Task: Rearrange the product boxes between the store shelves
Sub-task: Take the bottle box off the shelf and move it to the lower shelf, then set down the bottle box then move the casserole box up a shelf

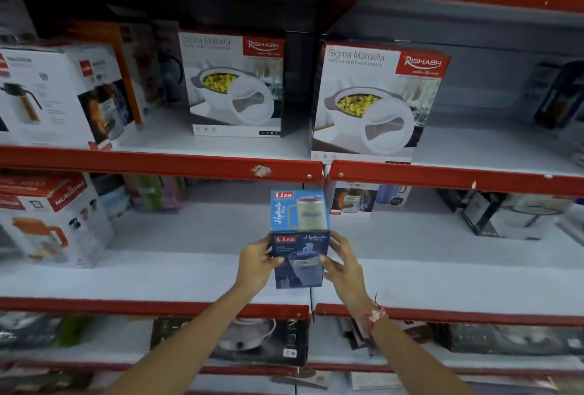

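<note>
One blue Liza Hydrate Pro box [299, 236] is held upright between two bare hands in front of the middle shelf [189, 271], its long axis vertical and its lower end just above the shelf's red front lip [151, 305]. The left hand [256, 263] is clasped on the box's left side and the right hand [343, 263] on its right side, fingers curled closed around the lower half; a red-and-white thread band [374, 315] is worn on the right wrist. Two printed faces of the box are turned toward the camera, the upper one showing a pale mug, the lower one a dark jug, with the Liza logo reading right way up on both. On the upper shelf [151, 135], two Rishabh Sigma Marbella insulated casserole boxes are stood upright, the left casserole box [234, 85] set further back than the right casserole box [376, 100], which is placed at the shelf's front edge. To the far left, one white flask box [57, 94] is seen on the upper shelf and one jug box [47, 221] on the middle shelf. Other boxes further back are too blurred to be counted.
</note>
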{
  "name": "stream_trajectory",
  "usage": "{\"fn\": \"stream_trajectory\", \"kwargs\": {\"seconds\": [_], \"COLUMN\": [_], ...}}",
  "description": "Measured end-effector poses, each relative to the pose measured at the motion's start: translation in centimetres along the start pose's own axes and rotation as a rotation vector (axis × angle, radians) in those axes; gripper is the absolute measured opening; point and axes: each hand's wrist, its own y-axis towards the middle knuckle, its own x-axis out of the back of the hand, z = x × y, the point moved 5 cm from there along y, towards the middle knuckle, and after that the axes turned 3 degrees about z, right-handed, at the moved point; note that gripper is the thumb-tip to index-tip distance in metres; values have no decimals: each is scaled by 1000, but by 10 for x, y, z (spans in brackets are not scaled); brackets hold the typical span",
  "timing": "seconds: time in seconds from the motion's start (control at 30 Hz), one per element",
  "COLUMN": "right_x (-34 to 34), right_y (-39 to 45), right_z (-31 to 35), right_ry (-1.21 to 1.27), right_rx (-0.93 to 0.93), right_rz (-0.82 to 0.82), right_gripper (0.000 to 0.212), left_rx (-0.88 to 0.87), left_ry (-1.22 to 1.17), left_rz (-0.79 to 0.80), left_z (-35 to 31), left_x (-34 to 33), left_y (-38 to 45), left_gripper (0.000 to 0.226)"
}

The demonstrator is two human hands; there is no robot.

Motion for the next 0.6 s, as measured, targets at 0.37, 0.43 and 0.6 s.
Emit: {"fn": "stream_trajectory", "kwargs": {"seconds": [0.37,0.43,0.6], "right_x": [-2,1,26], "right_y": [21,21,26], "right_z": [-26,-21,33], "right_ry": [-227,-283,-517], "right_rx": [-91,-130,-103], "right_rz": [-27,-12,-65], "right_gripper": [39,37,27], "left_rx": [140,147,136], "left_ry": [0,46,220], "left_rz": [12,49,119], "left_z": [26,22,-14], "left_x": [-11,-8,18], "left_y": [16,16,13], "left_gripper": [46,48,74]}}
